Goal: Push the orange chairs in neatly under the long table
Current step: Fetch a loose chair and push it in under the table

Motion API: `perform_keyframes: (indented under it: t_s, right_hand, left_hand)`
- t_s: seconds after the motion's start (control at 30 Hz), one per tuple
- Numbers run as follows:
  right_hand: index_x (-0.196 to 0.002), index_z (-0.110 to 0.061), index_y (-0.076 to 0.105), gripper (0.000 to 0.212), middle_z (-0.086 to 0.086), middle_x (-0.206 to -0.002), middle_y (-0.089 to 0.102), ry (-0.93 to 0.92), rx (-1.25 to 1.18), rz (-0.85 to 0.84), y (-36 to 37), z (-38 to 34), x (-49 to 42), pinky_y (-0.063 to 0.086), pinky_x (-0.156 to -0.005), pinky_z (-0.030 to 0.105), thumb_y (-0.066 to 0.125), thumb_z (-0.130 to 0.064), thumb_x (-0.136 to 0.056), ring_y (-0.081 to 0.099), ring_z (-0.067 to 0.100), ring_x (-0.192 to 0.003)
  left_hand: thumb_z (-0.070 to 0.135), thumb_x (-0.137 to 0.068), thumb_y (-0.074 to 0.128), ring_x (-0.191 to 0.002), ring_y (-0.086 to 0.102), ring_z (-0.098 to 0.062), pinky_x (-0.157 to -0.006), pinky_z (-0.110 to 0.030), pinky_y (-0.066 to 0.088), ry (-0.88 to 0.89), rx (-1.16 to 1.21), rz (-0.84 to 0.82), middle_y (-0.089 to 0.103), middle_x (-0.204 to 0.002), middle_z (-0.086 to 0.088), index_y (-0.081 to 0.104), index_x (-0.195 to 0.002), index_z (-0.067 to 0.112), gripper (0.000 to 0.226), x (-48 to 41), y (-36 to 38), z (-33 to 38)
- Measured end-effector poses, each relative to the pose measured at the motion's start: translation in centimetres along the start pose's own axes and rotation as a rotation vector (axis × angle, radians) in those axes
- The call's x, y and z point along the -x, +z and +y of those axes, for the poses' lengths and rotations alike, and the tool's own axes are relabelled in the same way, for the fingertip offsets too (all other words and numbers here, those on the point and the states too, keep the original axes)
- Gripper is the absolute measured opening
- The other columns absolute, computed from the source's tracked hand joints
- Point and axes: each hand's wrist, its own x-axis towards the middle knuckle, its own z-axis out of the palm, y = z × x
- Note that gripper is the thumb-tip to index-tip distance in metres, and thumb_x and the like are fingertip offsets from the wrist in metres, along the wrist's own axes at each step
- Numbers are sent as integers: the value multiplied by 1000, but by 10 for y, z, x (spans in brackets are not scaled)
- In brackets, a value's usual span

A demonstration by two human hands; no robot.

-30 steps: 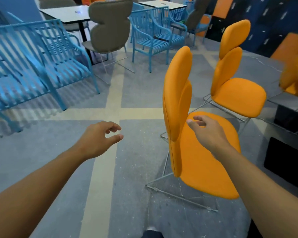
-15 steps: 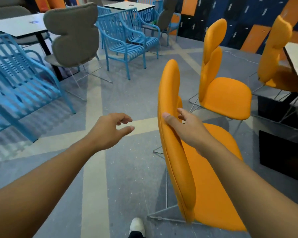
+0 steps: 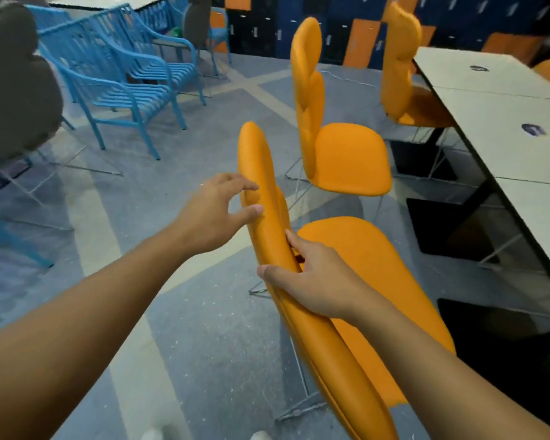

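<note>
A long white table (image 3: pixel 502 122), smooth-topped and made of joined sections, is seen along the right edge, with dark pedestal bases beneath it. Blue slatted metal armchairs (image 3: pixel 134 81) are ranged at the upper left on speckled grey flooring crossed by cream bands. Three orange chairs with padded, lobed backs and thin wire legs are seen beside the table. The farthest chair (image 3: pixel 400 65) is tucked partly under the tabletop. The middle chair (image 3: pixel 346 154) is set clear of the table. The nearest chair (image 3: pixel 372 281) is also clear of it, tilted. Its backrest edge is clasped by the right hand (image 3: pixel 311 284), thumb behind and fingers in front. The left hand (image 3: pixel 213 214) is spread loosely, fingertips touching the backrest higher up, nothing grasped.
</note>
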Motion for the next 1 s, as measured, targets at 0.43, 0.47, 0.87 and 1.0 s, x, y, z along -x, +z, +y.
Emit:
perform_keyframes:
  t_s: [0.43, 0.47, 0.87, 1.0]
  right_hand:
    - [-113, -44, 68, 30, -10, -105, 72, 282, 92, 200, 15, -42, 16, 55, -88, 38, 61, -61, -89, 65, 6, -91]
    - [-112, -41, 69, 34, -9, -101, 72, 313, 137, 232, 21, -46, 15, 55, -86, 41, 59, -64, -89, 64, 9, -88]
    - [-101, -31, 70, 75, -6, -92, 68, 483, 305, 347, 34, -45, 5, 55, -80, 45, 39, -92, -71, 58, 12, -89]
    - [-106, -36, 70, 71, -9, -95, 68, 503, 296, 352, 36, -46, 5, 53, -80, 42, 41, -92, -73, 57, 10, -91]
  left_hand:
    - [88, -69, 40, -149, 2, -22, -116, -59, 7, 528, -135, -450, 21, -158, 10, 33, -143, 43, 87, -47, -14, -52]
    - [87, -68, 44, -149, 0, -23, -116, -60, 4, 569, -185, -471, 16, -159, 10, 28, -145, 43, 90, -49, -16, -55]
    - [86, -59, 54, -137, 27, -18, -114, -57, 8, 840, -267, -443, 45, -137, 12, 42, -134, 46, 85, -100, 1, -57]
    - [93, -51, 47, -130, 32, -17, -112, -47, 10, 897, -240, -383, 50, -128, 16, 50, -125, 47, 88, -110, 7, -63]
